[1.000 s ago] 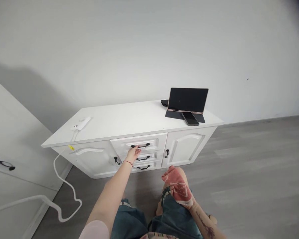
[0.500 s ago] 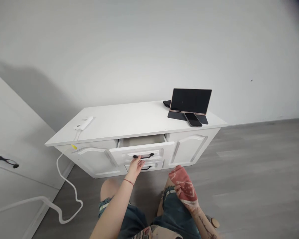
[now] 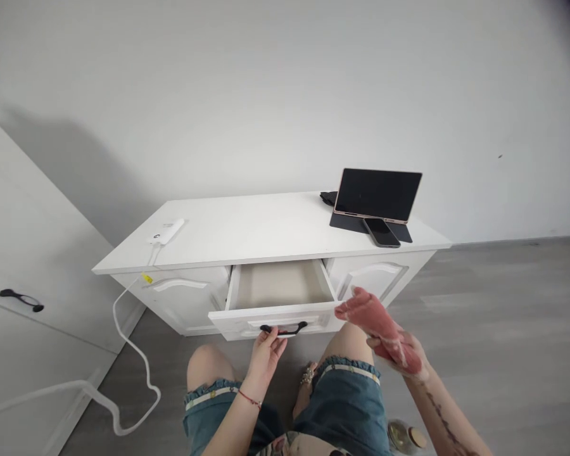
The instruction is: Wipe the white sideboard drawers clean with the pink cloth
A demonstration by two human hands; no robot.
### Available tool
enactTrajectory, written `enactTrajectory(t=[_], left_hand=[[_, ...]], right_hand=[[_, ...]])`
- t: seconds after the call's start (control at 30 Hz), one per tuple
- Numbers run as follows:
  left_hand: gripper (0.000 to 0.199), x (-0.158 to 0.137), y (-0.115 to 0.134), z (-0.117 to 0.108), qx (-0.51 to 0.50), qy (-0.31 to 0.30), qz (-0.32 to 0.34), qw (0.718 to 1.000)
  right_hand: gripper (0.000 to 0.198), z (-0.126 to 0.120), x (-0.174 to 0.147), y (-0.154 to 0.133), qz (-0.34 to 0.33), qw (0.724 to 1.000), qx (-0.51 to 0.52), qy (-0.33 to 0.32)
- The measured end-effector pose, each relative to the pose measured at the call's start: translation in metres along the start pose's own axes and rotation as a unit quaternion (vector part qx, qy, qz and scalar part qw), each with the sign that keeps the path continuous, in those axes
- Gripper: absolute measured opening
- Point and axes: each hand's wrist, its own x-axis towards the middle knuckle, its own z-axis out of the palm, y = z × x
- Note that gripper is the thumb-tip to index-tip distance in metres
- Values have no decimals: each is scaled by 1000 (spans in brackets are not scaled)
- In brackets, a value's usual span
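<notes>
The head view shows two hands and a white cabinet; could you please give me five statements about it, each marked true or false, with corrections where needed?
1. The left hand has hold of the black handle on an open drawer. True.
2. The right hand holds a blue cloth. False: the cloth is pinkish red.
3. A phone lies in front of the dark screen. True.
4. The white device with a cable lies near the cabinet's right end. False: the white device lies near the left end of the cabinet top.
5. A red bracelet is on the left wrist. True.
</notes>
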Motion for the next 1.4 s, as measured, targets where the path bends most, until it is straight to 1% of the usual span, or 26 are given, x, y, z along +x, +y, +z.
enactTrajectory(t=[0.07, 0.1, 0.13, 0.17, 0.23, 0.3, 0.33, 0.4, 0.47, 0.53, 0.57, 0.63, 0.7, 0.73, 0.8, 0.87, 0.93, 0.97, 1.03, 1.1, 1.17, 1.33, 1.4], left_hand=[[17, -7, -4, -7, 0, 0, 0, 1000], [17, -11, -6, -11, 1, 0, -1, 1000], [17, -14, -9, -15, 2, 0, -2, 1000], [18, -18, -11, -19, 4, 2, -4, 1000], [19, -26, -15, -26, 8, 6, -6, 1000], [20, -33, -18, -30, 16, 4, -11, 1000], [20, -35, -19, -31, 18, 1, -14, 1000], [19, -38, -20, -32, 24, -2, -16, 1000], [17, -38, -21, -31, 29, 3, -11, 1000], [17, -37, -21, -30, 33, 10, -5, 999], [18, -36, -21, -29, 34, 10, -3, 999], [20, -35, -22, -30, 34, 8, -3, 999], [23, -34, -22, -31, 32, 8, -4, 999], [25, -34, -23, -32, 31, 7, -3, 999], [28, -33, -23, -33, 32, 3, -1, 999], [34, -34, -23, -33, 36, 4, -1, 999], [39, -35, -22, -33, 36, 1, 0, 999], [41, -36, -21, -33, 34, -3, 1, 999], [44, -37, -20, -33, 32, -12, 1, 999], [45, -37, -20, -34, 35, -9, -5, 999], [44, -35, -21, -36, 38, -5, -10, 999], [37, -27, -28, -44, 46, -6, -7, 999], [35, -24, -31, -47, 56, -9, -7, 998]], right_hand=[[42, 8, 15, -27, 21, 995, 95, 8], [41, 14, 22, -40, 38, 990, 133, 0], [43, 20, 30, -53, 58, 986, 152, -17], [48, 27, 38, -65, 75, 985, 147, -40], [56, 43, 55, -82, 110, 985, 105, -84], [58, 62, 73, -88, 146, 981, 48, -117], [57, 72, 82, -86, 156, 979, 13, -131], [56, 93, 102, -73, 153, 970, -81, -168], [57, 116, 121, -56, 126, 948, -207, -206], [55, 139, 139, -38, 48, 916, -307, -255], [56, 151, 147, -31, 6, 902, -327, -283], [59, 173, 162, -19, -58, 870, -328, -365], [63, 191, 172, -9, -113, 821, -345, -441], [64, 197, 176, -4, -142, 791, -375, -463], [60, 205, 180, 8, -198, 727, -451, -479], [53, 207, 181, 22, -246, 670, -486, -504], [48, 208, 180, 36, -287, 629, -483, -538], [48, 208, 180, 42, -301, 616, -482, -546], [52, 209, 183, 51, -307, 602, -498, -543], [57, 211, 190, 54, -295, 592, -524, -536], [61, 214, 203, 52, -279, 591, -546, -525], [55, 218, 244, 40, -244, 634, -571, -461], [52, 221, 260, 35, -219, 648, -584, -436]])
